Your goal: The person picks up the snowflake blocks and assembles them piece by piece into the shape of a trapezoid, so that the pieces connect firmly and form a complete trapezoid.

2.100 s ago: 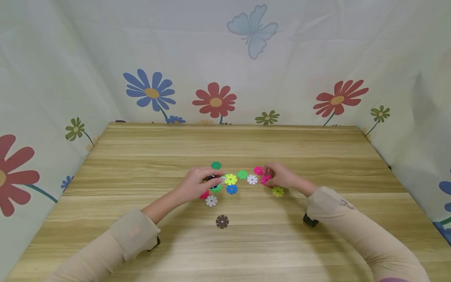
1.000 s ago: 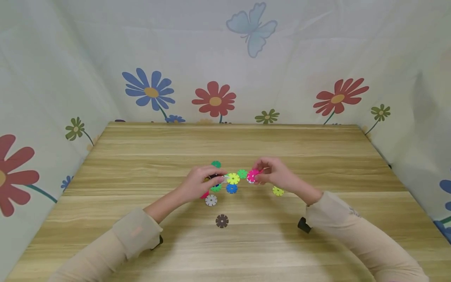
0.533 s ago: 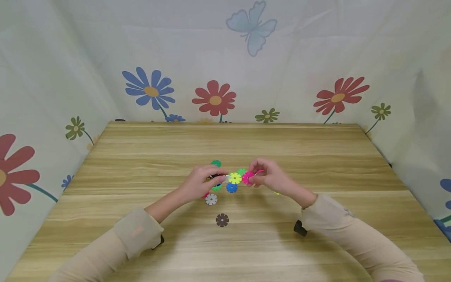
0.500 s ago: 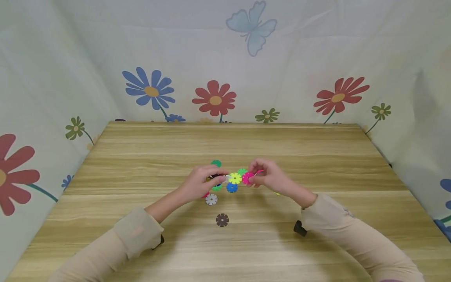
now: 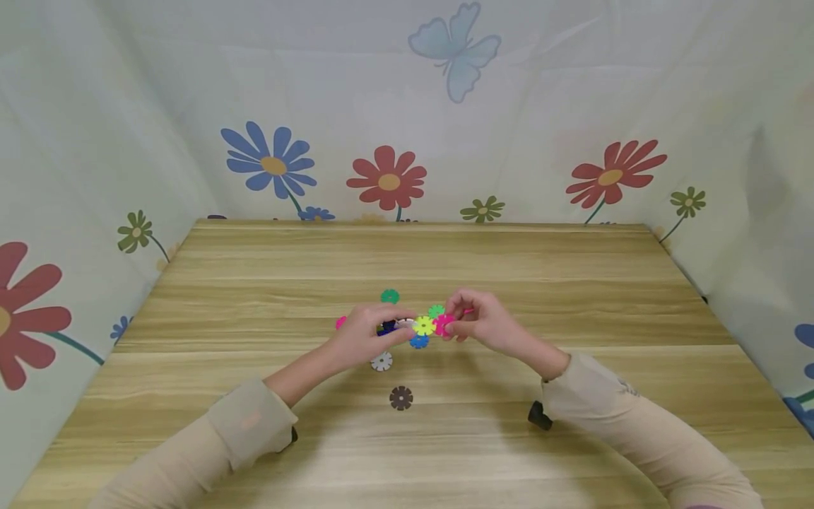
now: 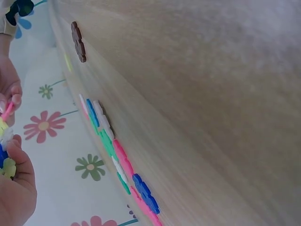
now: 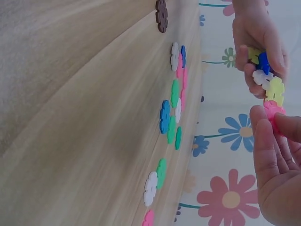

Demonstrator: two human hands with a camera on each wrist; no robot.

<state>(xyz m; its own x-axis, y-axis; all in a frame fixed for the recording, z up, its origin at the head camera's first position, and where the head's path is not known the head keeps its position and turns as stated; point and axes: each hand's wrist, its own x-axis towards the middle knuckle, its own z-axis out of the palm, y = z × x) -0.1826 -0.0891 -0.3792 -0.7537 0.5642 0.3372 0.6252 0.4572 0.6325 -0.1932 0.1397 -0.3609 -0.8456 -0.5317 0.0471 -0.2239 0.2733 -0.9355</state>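
Above the table, my left hand (image 5: 362, 334) holds a short chain of notched interlocking plastic discs. In the right wrist view it runs from a yellow-green disc (image 7: 253, 55) through a blue disc (image 7: 264, 64) and a white disc (image 7: 261, 78) to a yellow disc (image 7: 275, 91). My right hand (image 5: 486, 322) pinches a pink disc (image 5: 443, 325) between thumb and fingers. This pink disc meets the yellow one's edge; whether their slots are joined I cannot tell. The left fingers partly cover the chain's left end.
Loose notched discs lie on the wood-grain table (image 5: 483, 452): dark green (image 5: 390, 296), light green (image 5: 435, 311), blue (image 5: 419, 341), white (image 5: 381, 362) and brown (image 5: 401, 398). Another pink disc (image 5: 341, 323) shows left of my left hand. A flower-printed curtain (image 5: 521, 106) surrounds the table.
My right hand has picked up the pink disc and brought it left against the yellow disc. The left hand has shifted its fingers on the chain, and a pink disc shows to its left.
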